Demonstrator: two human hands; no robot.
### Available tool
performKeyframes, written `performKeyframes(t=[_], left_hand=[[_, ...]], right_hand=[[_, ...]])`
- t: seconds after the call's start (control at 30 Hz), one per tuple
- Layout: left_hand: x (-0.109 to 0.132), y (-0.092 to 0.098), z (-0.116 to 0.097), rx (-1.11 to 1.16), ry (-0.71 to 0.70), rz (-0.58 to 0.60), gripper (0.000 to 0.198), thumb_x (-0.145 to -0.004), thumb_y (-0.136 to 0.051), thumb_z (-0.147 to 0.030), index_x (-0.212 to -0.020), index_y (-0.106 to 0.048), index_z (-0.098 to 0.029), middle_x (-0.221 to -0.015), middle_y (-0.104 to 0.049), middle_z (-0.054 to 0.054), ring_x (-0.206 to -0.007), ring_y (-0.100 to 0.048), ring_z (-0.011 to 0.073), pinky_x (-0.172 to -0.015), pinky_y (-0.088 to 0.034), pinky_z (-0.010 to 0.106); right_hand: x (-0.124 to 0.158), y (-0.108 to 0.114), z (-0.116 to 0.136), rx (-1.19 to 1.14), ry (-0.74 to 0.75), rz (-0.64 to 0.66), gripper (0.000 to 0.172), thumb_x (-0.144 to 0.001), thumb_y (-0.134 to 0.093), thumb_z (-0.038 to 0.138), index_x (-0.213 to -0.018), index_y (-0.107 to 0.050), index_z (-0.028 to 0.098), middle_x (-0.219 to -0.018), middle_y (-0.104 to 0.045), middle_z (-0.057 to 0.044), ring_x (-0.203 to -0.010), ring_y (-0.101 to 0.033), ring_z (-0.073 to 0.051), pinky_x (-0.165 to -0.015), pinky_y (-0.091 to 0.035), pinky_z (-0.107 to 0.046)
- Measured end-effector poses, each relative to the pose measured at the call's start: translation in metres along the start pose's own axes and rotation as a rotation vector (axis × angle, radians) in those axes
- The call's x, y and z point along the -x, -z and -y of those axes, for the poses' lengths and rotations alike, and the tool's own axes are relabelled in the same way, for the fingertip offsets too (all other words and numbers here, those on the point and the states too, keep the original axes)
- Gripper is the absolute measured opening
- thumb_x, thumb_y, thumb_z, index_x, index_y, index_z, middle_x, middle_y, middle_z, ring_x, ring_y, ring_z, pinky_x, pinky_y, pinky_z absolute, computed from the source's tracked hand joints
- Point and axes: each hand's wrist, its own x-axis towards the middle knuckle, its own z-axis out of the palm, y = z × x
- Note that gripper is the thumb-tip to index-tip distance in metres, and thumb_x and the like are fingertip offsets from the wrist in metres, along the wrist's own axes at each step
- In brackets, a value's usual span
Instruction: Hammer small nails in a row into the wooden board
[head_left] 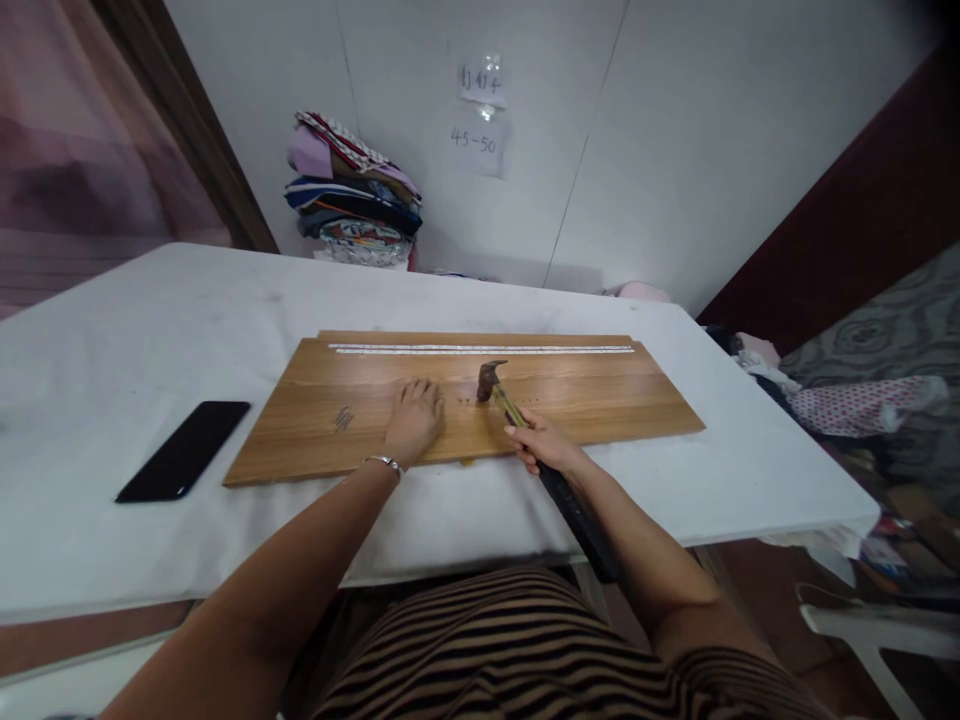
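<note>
A long wooden board (600, 395) lies across the white table (112, 340). My right hand (541, 441) is closed round the handle of a claw hammer (491, 380), whose head rests on the board beside a short row of small nails or holes. My left hand (413, 417), a bracelet on its wrist, presses down on the board just left of the hammer head, its fingers bent at the tips. A few loose nails (343, 418) lie on the board to the left. A white strip like a ruler (480, 349) runs along the board's far edge.
A black phone (184, 450) lies on the table left of the board. Folded clothes (352, 190) are stacked against the white wall at the back. Patterned fabrics (862, 405) are heaped to the right, off the table, near a white chair (877, 635).
</note>
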Motion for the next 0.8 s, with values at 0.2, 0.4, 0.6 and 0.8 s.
performKeyframes(t=[0.2, 0.4, 0.6, 0.8], left_hand=[[0.0004, 0.0028, -0.0017, 0.011, 0.004, 0.012, 0.047, -0.106, -0.038, -0.028, -0.136, -0.07, -0.013, -0.152, -0.067, 0.024, -0.147, -0.056, 0.0366, -0.126, -0.042, 0.056], [0.0009, 0.004, -0.0021, 0.012, 0.01, 0.016, 0.045, -0.106, -0.04, -0.029, -0.136, -0.071, -0.015, -0.153, -0.067, 0.022, -0.148, -0.056, 0.0359, -0.127, -0.042, 0.055], [0.0011, 0.0031, -0.0016, 0.012, -0.008, -0.009, 0.046, -0.106, -0.038, -0.029, -0.134, -0.071, -0.015, -0.15, -0.069, 0.023, -0.145, -0.058, 0.037, -0.125, -0.043, 0.057], [0.0006, 0.0051, -0.0015, 0.002, -0.01, 0.019, 0.045, -0.106, -0.039, -0.029, -0.134, -0.07, -0.013, -0.15, -0.068, 0.023, -0.146, -0.057, 0.0369, -0.125, -0.043, 0.055]], right_hand=[[0.0012, 0.0013, 0.0005, -0.004, 0.02, 0.004, 0.064, -0.09, -0.077, 0.036, -0.148, -0.052, 0.026, -0.063, -0.05, 0.014, -0.04, -0.038, -0.008, -0.037, -0.033, -0.02], [0.0017, 0.001, 0.0014, -0.015, 0.009, -0.007, 0.064, -0.089, -0.077, 0.034, -0.148, -0.051, 0.026, -0.062, -0.051, 0.015, -0.04, -0.039, -0.008, -0.037, -0.033, -0.019], [0.0006, 0.0013, 0.0007, -0.007, 0.015, 0.007, 0.06, -0.09, -0.078, 0.034, -0.144, -0.054, 0.027, -0.063, -0.05, 0.015, -0.04, -0.039, -0.007, -0.037, -0.034, -0.019], [0.0004, 0.0017, -0.0004, -0.011, 0.015, -0.002, 0.057, -0.089, -0.079, 0.036, -0.141, -0.056, 0.026, -0.064, -0.051, 0.014, -0.041, -0.039, -0.007, -0.037, -0.034, -0.019]])
